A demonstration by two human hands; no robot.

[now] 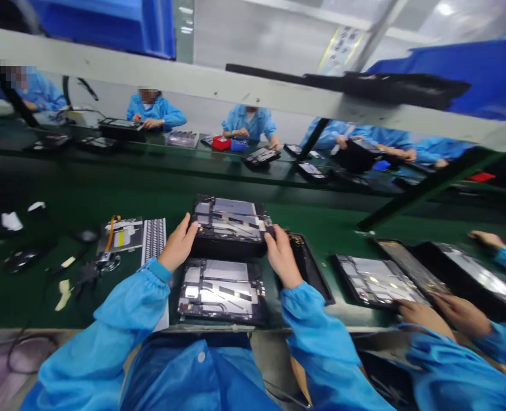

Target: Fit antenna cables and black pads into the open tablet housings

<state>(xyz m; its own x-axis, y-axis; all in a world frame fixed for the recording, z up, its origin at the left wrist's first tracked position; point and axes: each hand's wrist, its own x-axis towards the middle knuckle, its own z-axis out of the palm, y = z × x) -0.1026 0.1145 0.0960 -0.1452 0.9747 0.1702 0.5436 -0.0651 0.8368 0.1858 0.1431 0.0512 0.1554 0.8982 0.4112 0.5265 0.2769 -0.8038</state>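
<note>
My left hand (179, 242) grips the left side of a thick black tray (229, 247), fingers on its edge and thumb on top. At the opposite side my right hand (284, 255) closes on the same tray. In it lies an opened tablet (236, 214) with silver and black inner parts showing. Whether the tray is a single one or a stack, I cannot tell. Just in front of my body, below the held tray, rests a second opened tablet (219, 291) on the green bench. An empty-looking black tray (308, 268) lies to the right of my right hand.
Left on the bench are a patterned white strip (153, 240), a part with an orange flex cable (122, 234) and scraps. At right, co-workers' hands (424, 317) touch another opened tablet (377, 279). A white shelf beam (236, 88) crosses above; people in blue work beyond.
</note>
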